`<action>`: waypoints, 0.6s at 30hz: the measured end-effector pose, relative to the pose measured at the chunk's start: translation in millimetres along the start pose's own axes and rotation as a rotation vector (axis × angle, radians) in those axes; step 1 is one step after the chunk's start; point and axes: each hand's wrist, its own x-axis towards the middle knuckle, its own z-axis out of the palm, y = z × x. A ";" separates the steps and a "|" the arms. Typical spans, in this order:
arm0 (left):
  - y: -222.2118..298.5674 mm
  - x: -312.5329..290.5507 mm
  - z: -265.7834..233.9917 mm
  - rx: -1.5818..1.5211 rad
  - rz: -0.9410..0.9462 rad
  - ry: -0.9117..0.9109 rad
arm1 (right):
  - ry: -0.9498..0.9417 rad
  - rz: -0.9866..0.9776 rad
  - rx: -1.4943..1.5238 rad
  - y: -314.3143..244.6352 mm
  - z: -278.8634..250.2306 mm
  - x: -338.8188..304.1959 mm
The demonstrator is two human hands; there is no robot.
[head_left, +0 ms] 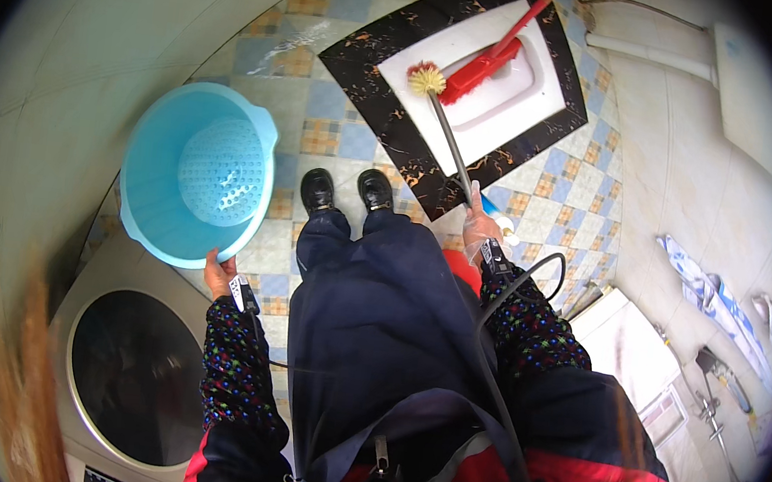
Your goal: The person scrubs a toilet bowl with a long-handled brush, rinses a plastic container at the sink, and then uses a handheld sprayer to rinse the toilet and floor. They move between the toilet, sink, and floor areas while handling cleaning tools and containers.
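Observation:
My left hand grips the rim of a large light-blue plastic basin, which is tilted so that its dimpled bottom shows. In my right hand, which seems to wear a clear thin glove, is the dark handle of a round scrub brush. Its pale yellow and reddish bristles are over the white squat toilet. Lying across that toilet's bowl, a red long-handled floor brush nearly touches the scrub brush head.
Black marbled tile frames the toilet in a checkered floor. A front-loading washing machine stands at lower left. A blue-and-white bottle is beside my right hand. At right are a white sink, a faucet and a towel.

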 end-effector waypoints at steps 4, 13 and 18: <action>0.1 20.0 -13.3 0.126 -0.106 0.056 | 0.432 -0.348 -0.118 -56.8 19.5 -23.7; 7.0 50.4 -41.8 0.490 -0.247 -0.014 | 0.107 -0.053 -0.026 -50.1 -1.5 34.1; -0.7 54.4 -52.0 0.626 -0.300 0.156 | 0.321 -0.154 -0.010 -44.8 9.7 -12.5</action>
